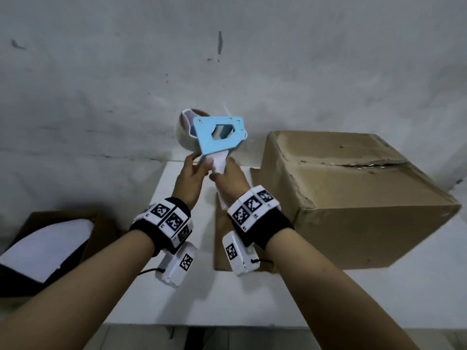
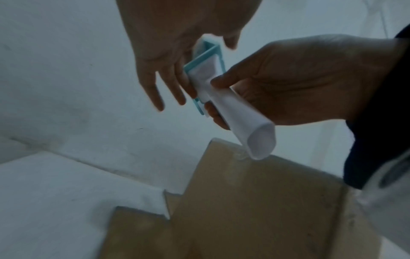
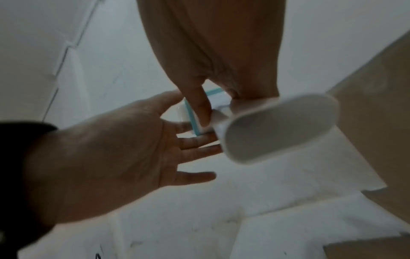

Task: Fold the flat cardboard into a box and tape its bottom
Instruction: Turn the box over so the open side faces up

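A tape dispenser (image 1: pixel 219 132) with a light blue frame, a white handle and a clear tape roll (image 1: pixel 183 137) is held up above the table's far side. My right hand (image 1: pixel 230 175) grips the white handle (image 2: pixel 235 113), seen end-on in the right wrist view (image 3: pixel 277 128). My left hand (image 1: pixel 192 170) touches the frame's lower edge with straight fingers (image 3: pixel 195 142). The brown cardboard box (image 1: pixel 353 193) stands folded at the right, flaps closed on top, with a rough seam (image 1: pixel 366 164) across them. Both hands are left of the box.
The white table (image 1: pixel 177 286) ends against a scuffed grey wall (image 1: pixel 126 84). A brown flap (image 1: pixel 221 248) lies flat on the table under my right wrist. At the lower left an open carton (image 1: pixel 101 223) holds something white and black (image 1: pixel 45 251).
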Action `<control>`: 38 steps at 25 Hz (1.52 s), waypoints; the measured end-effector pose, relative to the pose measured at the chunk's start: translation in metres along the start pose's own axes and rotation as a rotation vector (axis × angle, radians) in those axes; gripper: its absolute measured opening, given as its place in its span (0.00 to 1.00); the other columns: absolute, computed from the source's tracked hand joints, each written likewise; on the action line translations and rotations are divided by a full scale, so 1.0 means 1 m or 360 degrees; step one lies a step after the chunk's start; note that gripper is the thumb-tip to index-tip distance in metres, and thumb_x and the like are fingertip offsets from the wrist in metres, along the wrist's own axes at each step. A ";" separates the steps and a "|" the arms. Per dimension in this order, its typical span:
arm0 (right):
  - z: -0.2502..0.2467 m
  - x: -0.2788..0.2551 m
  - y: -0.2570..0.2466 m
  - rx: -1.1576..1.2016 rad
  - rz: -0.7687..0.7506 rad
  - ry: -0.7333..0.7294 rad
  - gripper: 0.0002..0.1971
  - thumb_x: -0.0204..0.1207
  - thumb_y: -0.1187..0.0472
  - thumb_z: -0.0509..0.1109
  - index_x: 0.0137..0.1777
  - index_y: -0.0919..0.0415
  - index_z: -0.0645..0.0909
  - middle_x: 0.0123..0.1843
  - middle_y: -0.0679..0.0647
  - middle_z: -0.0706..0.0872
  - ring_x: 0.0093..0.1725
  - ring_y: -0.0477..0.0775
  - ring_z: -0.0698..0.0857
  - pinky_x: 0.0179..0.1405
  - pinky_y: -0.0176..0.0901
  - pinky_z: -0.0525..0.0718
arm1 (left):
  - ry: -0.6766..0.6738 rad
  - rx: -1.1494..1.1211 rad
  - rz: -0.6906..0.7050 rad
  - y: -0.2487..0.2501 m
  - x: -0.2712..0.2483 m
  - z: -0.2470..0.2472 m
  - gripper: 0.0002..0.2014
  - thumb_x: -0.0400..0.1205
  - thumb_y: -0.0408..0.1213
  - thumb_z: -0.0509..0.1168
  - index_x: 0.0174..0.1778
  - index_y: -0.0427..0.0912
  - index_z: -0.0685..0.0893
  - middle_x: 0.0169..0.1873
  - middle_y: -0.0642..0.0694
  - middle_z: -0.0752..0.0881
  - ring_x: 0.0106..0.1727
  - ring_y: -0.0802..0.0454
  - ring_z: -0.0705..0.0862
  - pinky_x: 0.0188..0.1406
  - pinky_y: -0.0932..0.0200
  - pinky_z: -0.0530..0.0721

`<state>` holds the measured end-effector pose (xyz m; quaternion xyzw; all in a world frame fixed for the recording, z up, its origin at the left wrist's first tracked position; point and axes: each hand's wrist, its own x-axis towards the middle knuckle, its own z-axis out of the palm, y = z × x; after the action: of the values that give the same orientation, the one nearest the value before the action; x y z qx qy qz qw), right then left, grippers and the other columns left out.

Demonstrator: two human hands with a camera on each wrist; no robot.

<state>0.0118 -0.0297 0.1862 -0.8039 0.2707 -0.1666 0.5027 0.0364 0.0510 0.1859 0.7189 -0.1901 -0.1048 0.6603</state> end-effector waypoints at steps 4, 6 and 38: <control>0.070 -0.012 0.043 -0.0437 -0.0041 -0.0382 0.21 0.75 0.71 0.64 0.69 0.72 0.72 0.66 0.70 0.80 0.66 0.70 0.79 0.64 0.57 0.77 | -0.0122 0.0620 -0.0341 -0.065 0.013 -0.054 0.20 0.85 0.37 0.57 0.73 0.37 0.72 0.71 0.37 0.77 0.70 0.39 0.76 0.69 0.53 0.71; 0.112 -0.016 0.073 -0.0491 0.0134 -0.0461 0.22 0.75 0.71 0.63 0.70 0.68 0.71 0.67 0.69 0.80 0.66 0.68 0.78 0.65 0.55 0.77 | -0.0280 0.0868 -0.0561 -0.105 0.011 -0.072 0.20 0.86 0.37 0.56 0.74 0.37 0.72 0.71 0.39 0.76 0.72 0.38 0.75 0.71 0.53 0.70; -0.209 -0.050 0.193 -0.1388 -0.1119 0.0970 0.19 0.80 0.46 0.56 0.69 0.48 0.68 0.66 0.57 0.84 0.71 0.53 0.69 0.77 0.57 0.49 | -0.0454 0.0502 0.1006 -0.059 -0.054 0.161 0.26 0.81 0.49 0.60 0.73 0.43 0.65 0.77 0.38 0.65 0.80 0.53 0.59 0.82 0.68 0.55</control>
<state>-0.1927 -0.2169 0.1049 -0.8921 0.1644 -0.4173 -0.0551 -0.0693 -0.0701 0.1049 0.6959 -0.5063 0.0355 0.5081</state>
